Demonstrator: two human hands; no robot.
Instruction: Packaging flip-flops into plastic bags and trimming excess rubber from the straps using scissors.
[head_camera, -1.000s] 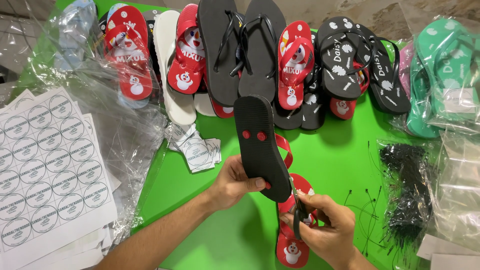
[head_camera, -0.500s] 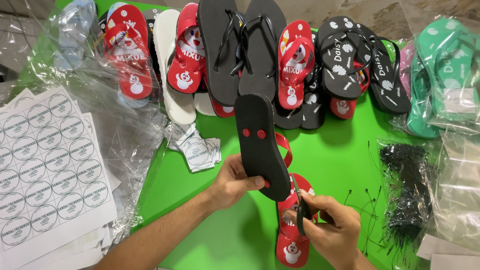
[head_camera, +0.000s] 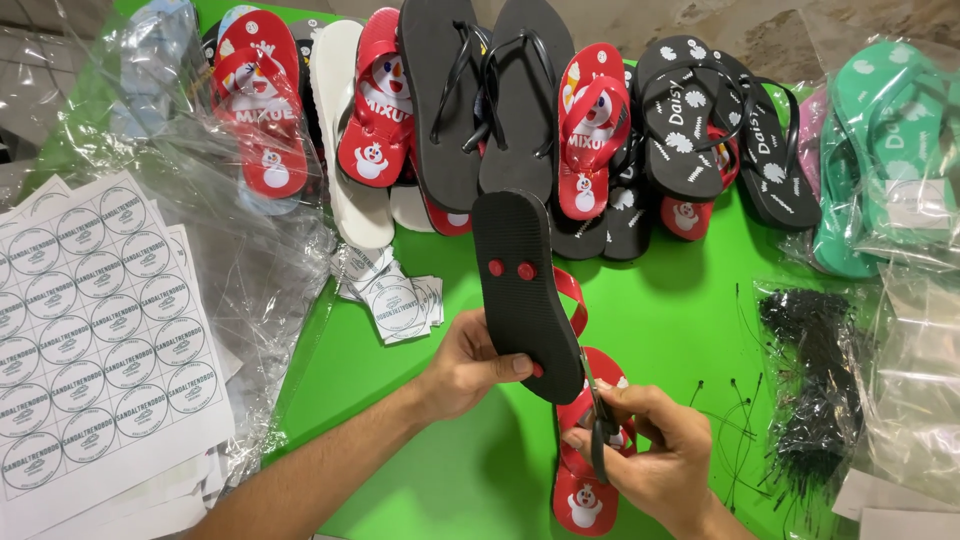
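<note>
Green covers the surface (head_camera: 690, 330), crowded along its far edge with rows of red, black and teal sandals (head_camera: 520, 110). Sticker sheets (head_camera: 90, 330) and clear plastic bags (head_camera: 200, 220) lie at left, black tag ties (head_camera: 810, 370) at right. The left hand (head_camera: 470, 362) has its fingers closed round a black-soled sandal (head_camera: 522, 290), sole up. The right hand (head_camera: 650, 455) grips small scissors (head_camera: 597, 430) over a red sandal (head_camera: 585, 490).

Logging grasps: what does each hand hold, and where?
Left hand: black-soled, red-strapped rubber flip-flop, by its near end. Right hand: small dark tool, kind unclear.
</note>
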